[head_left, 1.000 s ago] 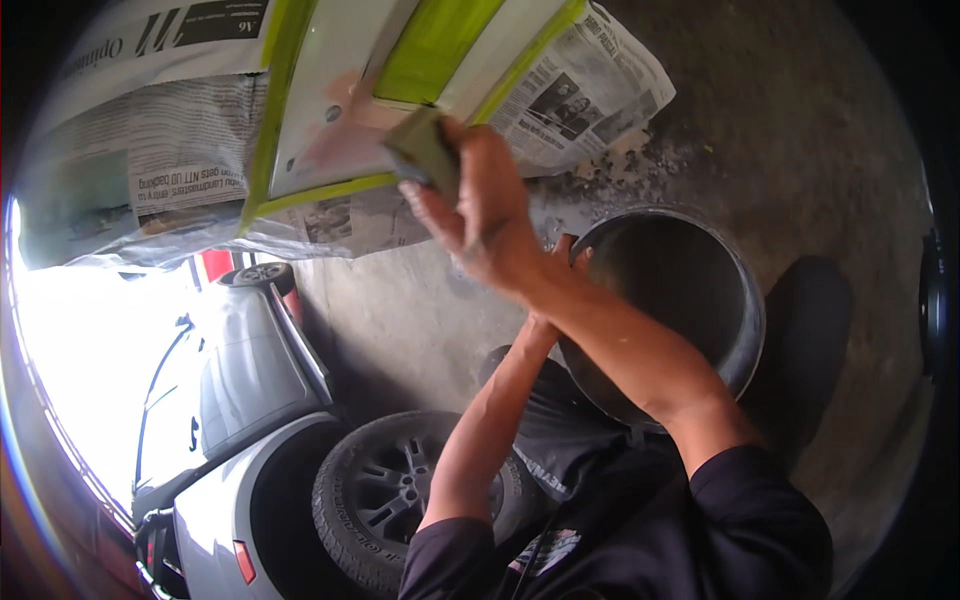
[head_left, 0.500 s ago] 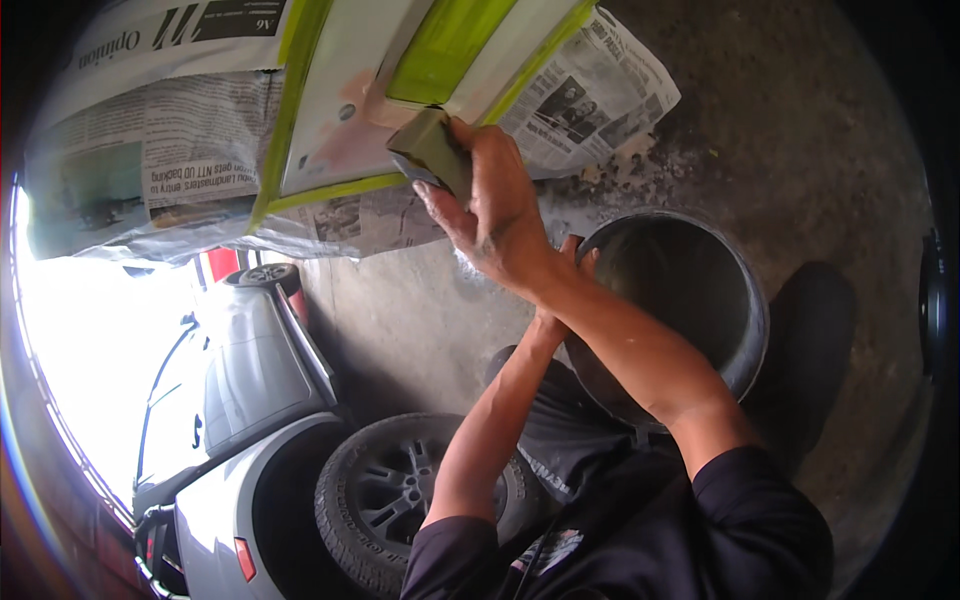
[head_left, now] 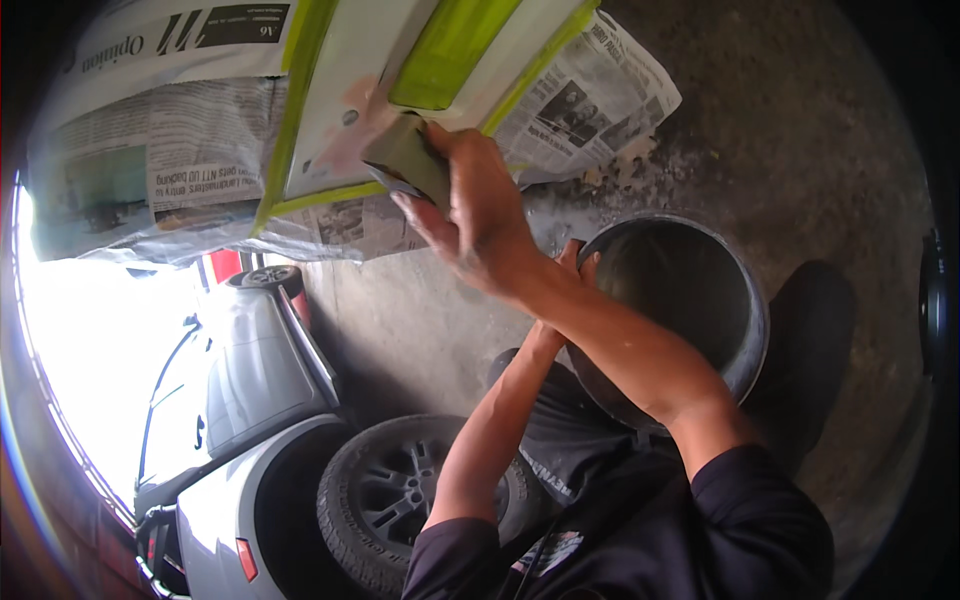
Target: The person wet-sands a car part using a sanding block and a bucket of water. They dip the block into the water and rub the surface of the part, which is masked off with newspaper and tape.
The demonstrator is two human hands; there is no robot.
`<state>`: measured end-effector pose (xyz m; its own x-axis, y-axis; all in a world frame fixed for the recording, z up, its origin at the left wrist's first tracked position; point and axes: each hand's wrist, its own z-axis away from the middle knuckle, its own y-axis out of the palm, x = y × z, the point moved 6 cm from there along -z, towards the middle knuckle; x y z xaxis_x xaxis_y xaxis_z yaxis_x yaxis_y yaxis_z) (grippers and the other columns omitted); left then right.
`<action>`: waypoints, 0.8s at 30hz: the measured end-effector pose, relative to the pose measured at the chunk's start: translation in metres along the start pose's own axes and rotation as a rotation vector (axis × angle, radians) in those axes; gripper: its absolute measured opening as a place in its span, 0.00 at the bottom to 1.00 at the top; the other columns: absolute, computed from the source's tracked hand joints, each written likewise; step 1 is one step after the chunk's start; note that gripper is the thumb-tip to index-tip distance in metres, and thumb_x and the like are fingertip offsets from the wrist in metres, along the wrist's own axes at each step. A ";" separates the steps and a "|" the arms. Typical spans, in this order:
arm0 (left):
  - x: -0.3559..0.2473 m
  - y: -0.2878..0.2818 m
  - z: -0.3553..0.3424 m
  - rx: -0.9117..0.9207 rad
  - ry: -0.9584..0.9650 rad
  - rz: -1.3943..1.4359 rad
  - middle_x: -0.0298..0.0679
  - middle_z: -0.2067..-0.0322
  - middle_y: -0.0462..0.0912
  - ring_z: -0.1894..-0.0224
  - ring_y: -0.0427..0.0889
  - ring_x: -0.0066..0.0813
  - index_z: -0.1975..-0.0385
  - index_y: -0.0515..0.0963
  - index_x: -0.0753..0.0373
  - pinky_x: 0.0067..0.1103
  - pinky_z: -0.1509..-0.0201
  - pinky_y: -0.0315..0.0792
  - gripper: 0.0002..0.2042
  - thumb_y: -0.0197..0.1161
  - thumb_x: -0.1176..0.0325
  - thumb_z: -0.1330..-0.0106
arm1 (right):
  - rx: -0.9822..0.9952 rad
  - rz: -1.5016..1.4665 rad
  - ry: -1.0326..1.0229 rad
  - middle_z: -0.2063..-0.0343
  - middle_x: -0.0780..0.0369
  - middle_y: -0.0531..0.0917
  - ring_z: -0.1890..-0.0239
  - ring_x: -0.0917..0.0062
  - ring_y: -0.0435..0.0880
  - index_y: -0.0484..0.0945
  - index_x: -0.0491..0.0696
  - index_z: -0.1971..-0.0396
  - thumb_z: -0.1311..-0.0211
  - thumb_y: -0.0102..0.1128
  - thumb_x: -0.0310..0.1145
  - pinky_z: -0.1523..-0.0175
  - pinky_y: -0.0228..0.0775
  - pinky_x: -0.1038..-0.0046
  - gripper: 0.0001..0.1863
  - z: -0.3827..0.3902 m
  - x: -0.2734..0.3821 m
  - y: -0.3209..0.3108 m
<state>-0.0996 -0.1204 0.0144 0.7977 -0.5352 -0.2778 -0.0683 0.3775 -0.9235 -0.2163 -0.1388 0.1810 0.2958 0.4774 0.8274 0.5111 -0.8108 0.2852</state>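
Note:
My right hand (head_left: 480, 210) is closed round a grey-green sanding block (head_left: 408, 155) with a dark sheet on its underside. The block lies against the lower part of a white panel (head_left: 325, 160), beside a pinkish patch and just below a lime-green painted strip (head_left: 450, 60). Lime-green bands also run along the panel's edges. Under my crossing right forearm, my left hand (head_left: 572, 268) grips the left rim of a round dark bucket (head_left: 745, 265). Only some of its fingers show; the rest is hidden.
Newspaper sheets (head_left: 215, 130) mask both sides and the bottom of the panel. To the lower left stand a loose wheel (head_left: 345, 510) and a silver pickup truck (head_left: 255, 370). Worn concrete floor (head_left: 400, 310) lies around the bucket, which stands close to my legs.
My right hand has moved the sanding block a little left and down across the panel, away from the green strip. My left hand has stayed at the bucket rim.

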 end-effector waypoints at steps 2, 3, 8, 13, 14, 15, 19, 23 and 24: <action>0.004 0.001 0.003 -0.084 0.070 0.008 0.61 0.63 0.89 0.60 0.88 0.66 0.42 0.80 0.65 0.49 0.50 0.79 0.22 0.66 0.53 0.25 | 0.000 0.034 0.046 0.53 0.48 0.79 0.52 0.49 0.80 0.69 0.39 0.37 0.38 0.77 0.25 0.47 0.74 0.54 0.33 0.008 -0.006 -0.003; 0.002 0.000 0.003 -0.125 0.108 0.011 0.61 0.64 0.89 0.60 0.88 0.66 0.43 0.80 0.65 0.49 0.51 0.79 0.22 0.66 0.53 0.25 | -0.003 0.052 0.068 0.53 0.48 0.79 0.51 0.49 0.80 0.69 0.39 0.37 0.38 0.77 0.25 0.47 0.74 0.54 0.33 0.005 -0.003 -0.006; 0.007 0.004 0.005 -0.173 0.217 -0.040 0.63 0.64 0.88 0.60 0.88 0.66 0.43 0.80 0.65 0.49 0.52 0.79 0.22 0.65 0.53 0.24 | 0.000 -0.009 -0.032 0.53 0.47 0.78 0.51 0.48 0.80 0.69 0.39 0.37 0.38 0.76 0.25 0.46 0.74 0.54 0.32 -0.001 0.000 -0.003; -0.002 0.000 -0.002 -0.038 0.017 0.012 0.63 0.63 0.88 0.58 0.88 0.66 0.43 0.81 0.66 0.49 0.51 0.79 0.22 0.65 0.54 0.25 | 0.042 0.053 0.100 0.52 0.47 0.79 0.50 0.48 0.79 0.69 0.38 0.37 0.39 0.76 0.23 0.44 0.73 0.53 0.33 0.002 -0.003 -0.008; -0.002 0.003 -0.002 -0.053 0.028 0.012 0.63 0.63 0.88 0.58 0.88 0.66 0.43 0.81 0.67 0.49 0.50 0.79 0.22 0.65 0.54 0.25 | 0.042 0.056 0.083 0.52 0.47 0.79 0.49 0.48 0.79 0.70 0.38 0.37 0.39 0.76 0.24 0.43 0.73 0.53 0.33 0.000 0.000 -0.008; 0.004 0.002 0.001 -0.074 0.027 0.010 0.64 0.63 0.88 0.58 0.88 0.67 0.44 0.81 0.67 0.49 0.50 0.79 0.22 0.65 0.54 0.25 | 0.049 0.049 0.069 0.51 0.47 0.79 0.49 0.48 0.79 0.70 0.38 0.37 0.39 0.76 0.24 0.42 0.73 0.53 0.32 0.001 0.003 -0.005; 0.004 -0.001 0.018 -0.411 0.566 -0.067 0.62 0.61 0.87 0.60 0.86 0.62 0.43 0.81 0.64 0.47 0.53 0.78 0.19 0.66 0.57 0.24 | 0.072 0.065 -0.028 0.52 0.47 0.78 0.50 0.49 0.79 0.68 0.39 0.36 0.38 0.76 0.26 0.44 0.72 0.52 0.34 0.002 -0.014 -0.014; 0.000 -0.001 0.001 -0.170 0.190 0.013 0.63 0.64 0.88 0.61 0.88 0.64 0.42 0.80 0.68 0.47 0.52 0.79 0.23 0.65 0.54 0.24 | 0.019 -0.002 -0.018 0.52 0.48 0.79 0.50 0.49 0.79 0.68 0.39 0.35 0.39 0.77 0.25 0.44 0.73 0.53 0.35 -0.001 -0.004 -0.003; 0.001 0.002 -0.001 -0.022 0.003 0.041 0.64 0.63 0.88 0.59 0.88 0.66 0.41 0.80 0.68 0.48 0.50 0.79 0.24 0.66 0.53 0.25 | -0.001 -0.009 -0.035 0.52 0.48 0.79 0.51 0.49 0.79 0.68 0.39 0.35 0.39 0.77 0.25 0.45 0.73 0.53 0.35 -0.004 0.002 0.000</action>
<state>-0.0993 -0.1209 0.0118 0.7925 -0.5216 -0.3161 -0.1143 0.3820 -0.9170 -0.2186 -0.1390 0.1846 0.3192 0.4960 0.8075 0.5128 -0.8070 0.2929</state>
